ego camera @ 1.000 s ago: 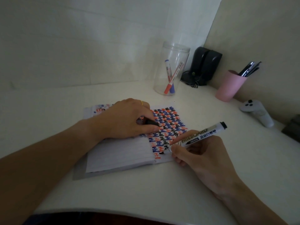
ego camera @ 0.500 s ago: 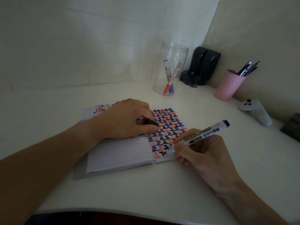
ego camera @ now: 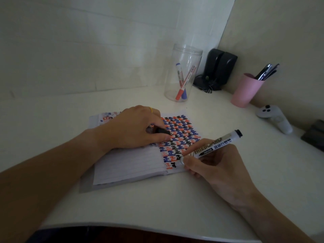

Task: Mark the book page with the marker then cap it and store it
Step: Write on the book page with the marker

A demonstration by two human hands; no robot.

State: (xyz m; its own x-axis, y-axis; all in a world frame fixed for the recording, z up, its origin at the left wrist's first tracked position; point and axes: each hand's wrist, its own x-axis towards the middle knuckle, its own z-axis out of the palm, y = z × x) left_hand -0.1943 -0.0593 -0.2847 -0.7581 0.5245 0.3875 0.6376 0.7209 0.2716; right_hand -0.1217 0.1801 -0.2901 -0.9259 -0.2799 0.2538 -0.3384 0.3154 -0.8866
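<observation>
An open lined book (ego camera: pixel 126 165) lies on the white desk, its right page filled with rows of red, blue and black marks. My right hand (ego camera: pixel 217 165) grips a white whiteboard marker (ego camera: pixel 215 144) with a black end, its tip pressed to the page's lower edge beside a fresh black mark (ego camera: pixel 173 164). My left hand (ego camera: pixel 133 128) rests flat on the book, pinning it down, with the black marker cap (ego camera: pixel 162 131) held between thumb and fingers.
A clear plastic jar (ego camera: pixel 184 72) with a red and a blue marker stands behind the book. Further right are a black device (ego camera: pixel 219 67), a pink cup of pens (ego camera: pixel 245 90), a white controller (ego camera: pixel 273 118) and a dark object (ego camera: pixel 315 137) at the edge.
My right hand has shifted slightly along the bottom row, and a new black mark has grown under the tip. My left hand stays on the book.
</observation>
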